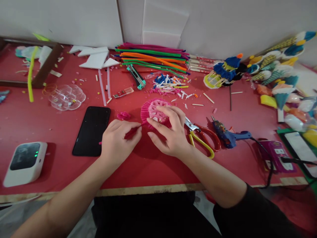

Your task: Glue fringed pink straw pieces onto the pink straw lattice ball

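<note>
A round pink craft piece [145, 111] lies partly covered by the right hand [170, 132], its ribbed magenta border fanning around a paler, spoked openwork centre. A thin magenta strand [144, 123], pinched in the left hand [119, 137], reaches the border's lower left.

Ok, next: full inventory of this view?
mesh disc: 1, pink, centre
strand: 1, pink, centre
ruffle: 1, pink, left of disc
phone: 1, black, left
device: 1, white, far left
tray: 1, clear, behind phone
frame: 1, brown, back left
fuzzy stems: many, mixed, back centre
utility knife: 1, teal, back centre
cut bits: many, mixed, back centre
scissors: 1, red and yellow, right
glue gun: 1, blue, right
box: 1, purple, right
decorated figures: several, mixed, back right
table: 1, red, below
left hand: 1, bare, pinching strand
right hand: 1, bare, over disc
</note>
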Available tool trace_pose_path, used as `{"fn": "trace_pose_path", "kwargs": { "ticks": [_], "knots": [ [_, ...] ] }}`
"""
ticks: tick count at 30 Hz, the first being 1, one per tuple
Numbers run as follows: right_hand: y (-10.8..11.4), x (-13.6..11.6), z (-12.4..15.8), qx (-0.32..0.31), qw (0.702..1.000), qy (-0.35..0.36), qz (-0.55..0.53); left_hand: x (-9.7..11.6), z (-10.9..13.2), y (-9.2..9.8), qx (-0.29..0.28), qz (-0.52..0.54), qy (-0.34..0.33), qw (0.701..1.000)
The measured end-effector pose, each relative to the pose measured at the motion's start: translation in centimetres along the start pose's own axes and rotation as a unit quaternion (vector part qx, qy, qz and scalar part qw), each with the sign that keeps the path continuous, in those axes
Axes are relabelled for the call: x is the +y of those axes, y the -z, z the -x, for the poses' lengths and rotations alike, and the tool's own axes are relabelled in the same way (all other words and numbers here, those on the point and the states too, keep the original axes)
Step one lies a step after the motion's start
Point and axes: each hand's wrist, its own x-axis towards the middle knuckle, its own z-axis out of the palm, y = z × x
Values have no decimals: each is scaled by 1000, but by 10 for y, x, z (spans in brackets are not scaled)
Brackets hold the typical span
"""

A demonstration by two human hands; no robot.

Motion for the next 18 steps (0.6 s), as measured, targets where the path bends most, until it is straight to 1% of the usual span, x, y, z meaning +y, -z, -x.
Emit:
{"fn": "trace_pose_path", "kwargs": {
  "ticks": [3, 8, 11, 13, 16, 18],
  "knots": [
    [0, 0, 0, 14, 1000, 9, -2, 0, 0, 0, 0, 2, -1, 1000],
    [0, -1, -1, 14, 1000, 13, -8, -1, -1, 1, -2, 5, 1, 1000],
    [2, -3, -3, 28, 999, 20, -8, -1, -1, 2, -5, 9, 0, 1000],
    [8, -3, -4, 48, 999, 18, -1, -2, -1, 2, 1, 15, 1, 1000],
    [22, 3, -7, 99, 995, -8, 12, -2, 0, 3, 8, 23, 3, 1000],
    [31, 8, -7, 109, 994, -12, -14, -3, 0, 3, 7, 23, 1, 1000]
  ]
}}
